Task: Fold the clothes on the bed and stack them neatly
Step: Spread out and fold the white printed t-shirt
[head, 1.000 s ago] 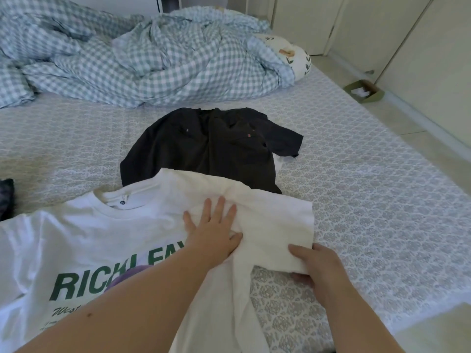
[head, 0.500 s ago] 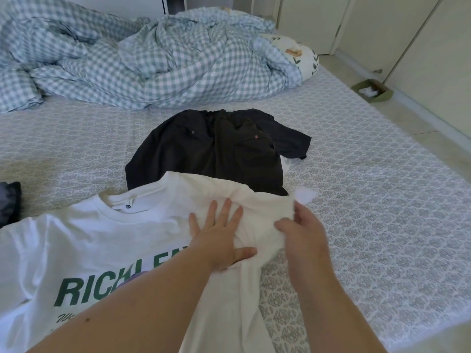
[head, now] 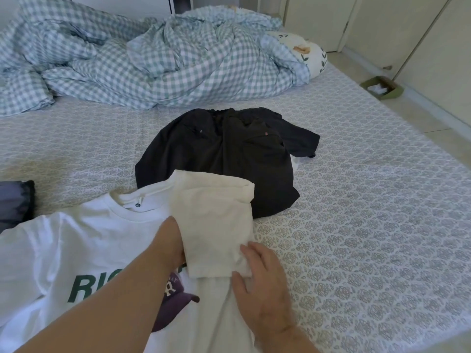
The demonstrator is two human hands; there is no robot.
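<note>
Head view: white T-shirt (head: 84, 240) lies at the bed's (head: 369, 225) near edge — sleeve folded inward. Left hand (head: 173, 240) sits under that fold, grip indiscernible. Right hand (head: 262, 284) presses flat on its lower edge. Folded black garment (head: 224, 159) just beyond.

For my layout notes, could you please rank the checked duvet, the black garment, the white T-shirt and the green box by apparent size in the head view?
1. checked duvet
2. white T-shirt, cropped and nearest, so unsure
3. black garment
4. green box
</note>
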